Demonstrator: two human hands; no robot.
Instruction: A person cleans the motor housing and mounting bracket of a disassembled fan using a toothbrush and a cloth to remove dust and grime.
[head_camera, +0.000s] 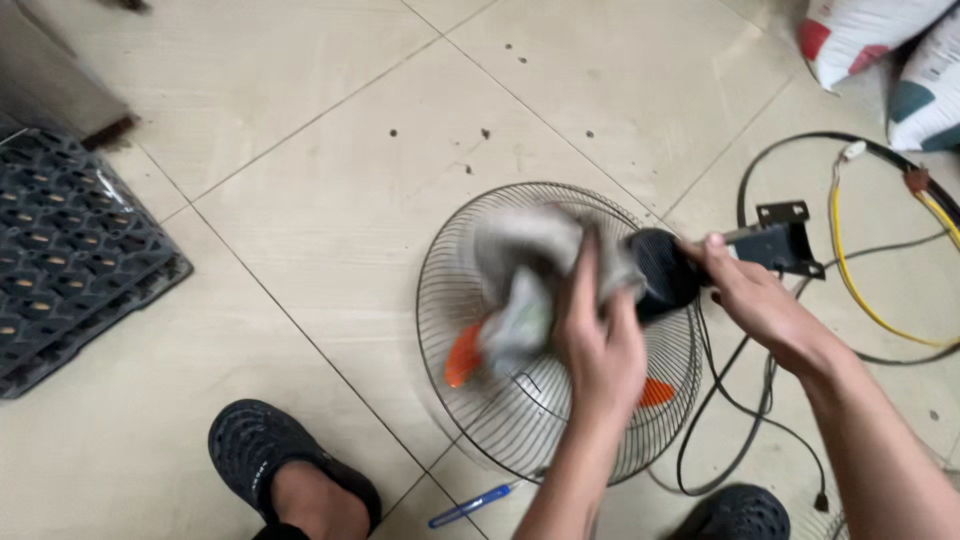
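A round wire fan guard (455, 250) with orange blades (462, 357) inside lies tilted over the tiled floor. My left hand (597, 340) presses a grey-white rag (520, 270) against the guard; the rag is blurred. The black motor housing (662, 270) sits at the back of the fan. My right hand (755, 300) grips the fan at the joint between the motor housing and a dark metal bracket (785, 238).
Black and yellow cables (850, 280) loop on the floor at the right. Sacks (880, 40) lie at the top right. Stacked dark plastic trays (70, 250) stand at the left. My feet in black clogs (260, 445) are below, with a blue pen (468, 506) between them.
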